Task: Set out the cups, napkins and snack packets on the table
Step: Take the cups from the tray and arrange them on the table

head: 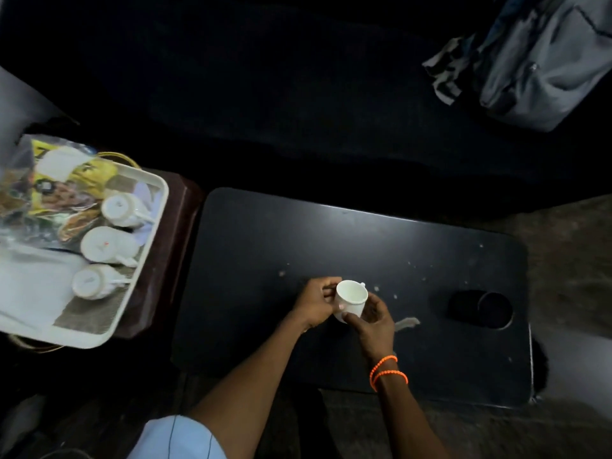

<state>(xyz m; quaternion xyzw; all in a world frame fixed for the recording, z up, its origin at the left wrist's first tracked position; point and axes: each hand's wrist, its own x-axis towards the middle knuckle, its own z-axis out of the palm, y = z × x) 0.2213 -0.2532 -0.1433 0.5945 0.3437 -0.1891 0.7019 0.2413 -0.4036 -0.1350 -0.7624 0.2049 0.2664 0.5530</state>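
Note:
A white cup [351, 297] is held upright, mouth up, just above the middle of the black table [414, 260]. My left hand [316, 301] grips its left side near the rim. My right hand [372, 318] cups its lower right side. On the left stands a white tray [109, 329] with three white cups [119, 208] lying on their sides, yellow snack packets [66, 190] in clear wrap at its far end, and white napkins [29, 286] at its near left.
The tray rests on a dark brown stand [175, 233] beside the table. A round cup-holder recess [493, 309] is sunk into the table's right part. A grey bag [543, 61] lies at the far right. Pale crumbs dot the tabletop.

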